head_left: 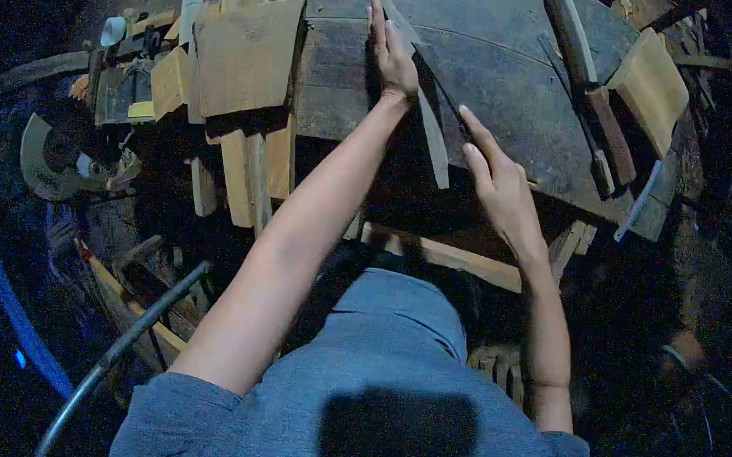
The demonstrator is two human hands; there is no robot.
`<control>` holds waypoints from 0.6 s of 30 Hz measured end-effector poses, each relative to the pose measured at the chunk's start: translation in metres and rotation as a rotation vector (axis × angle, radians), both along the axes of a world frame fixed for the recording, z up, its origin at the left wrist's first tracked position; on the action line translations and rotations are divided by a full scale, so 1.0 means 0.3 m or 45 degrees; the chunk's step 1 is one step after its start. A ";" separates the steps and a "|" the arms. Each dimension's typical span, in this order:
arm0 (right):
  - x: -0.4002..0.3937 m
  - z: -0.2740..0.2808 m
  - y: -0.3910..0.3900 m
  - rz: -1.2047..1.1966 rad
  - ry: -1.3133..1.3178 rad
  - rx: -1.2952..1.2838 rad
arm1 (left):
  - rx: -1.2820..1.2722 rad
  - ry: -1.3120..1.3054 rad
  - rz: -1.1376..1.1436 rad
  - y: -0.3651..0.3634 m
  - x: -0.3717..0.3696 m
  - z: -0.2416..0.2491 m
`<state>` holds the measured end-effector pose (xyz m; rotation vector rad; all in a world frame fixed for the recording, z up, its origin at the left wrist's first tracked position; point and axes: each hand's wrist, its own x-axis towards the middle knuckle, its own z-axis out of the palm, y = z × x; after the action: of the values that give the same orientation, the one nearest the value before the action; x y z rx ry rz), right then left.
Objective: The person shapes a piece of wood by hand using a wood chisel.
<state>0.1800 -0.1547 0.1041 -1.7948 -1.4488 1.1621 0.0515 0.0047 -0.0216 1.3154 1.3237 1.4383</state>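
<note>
A long, narrow strip of pale wood (430,138) lies slantwise on the dark workbench, its near end sticking out past the front edge. My left hand (393,64) rests along the strip's far part, fingers stretched out and thumb beside the wood. Closed in my right hand (501,175) is a slim dark tool that looks like a file (438,80), with thumb and forefinger pointing along it. The file crosses the strip at an angle close to my left hand. Its handle is hidden inside my right palm.
A broad board (246,57) lies over several wooden lengths at the left. On the right are a curved pale piece with a brown handle (611,137), a wooden block (654,90) and a thin toothed strip (638,200). A metal tube (125,342) rises at lower left.
</note>
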 end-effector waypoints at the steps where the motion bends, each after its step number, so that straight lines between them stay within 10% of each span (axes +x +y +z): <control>1: -0.002 0.000 -0.002 -0.011 -0.006 -0.013 | -0.013 -0.006 -0.011 -0.003 -0.005 -0.016; 18: -0.078 0.030 -0.218 -0.158 0.042 -0.359 | 0.055 0.239 -0.080 0.039 -0.037 -0.051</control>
<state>0.1565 -0.2201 0.1130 -2.0108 -1.1820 1.3783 0.0403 0.0164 -0.0369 1.5378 1.3644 1.3331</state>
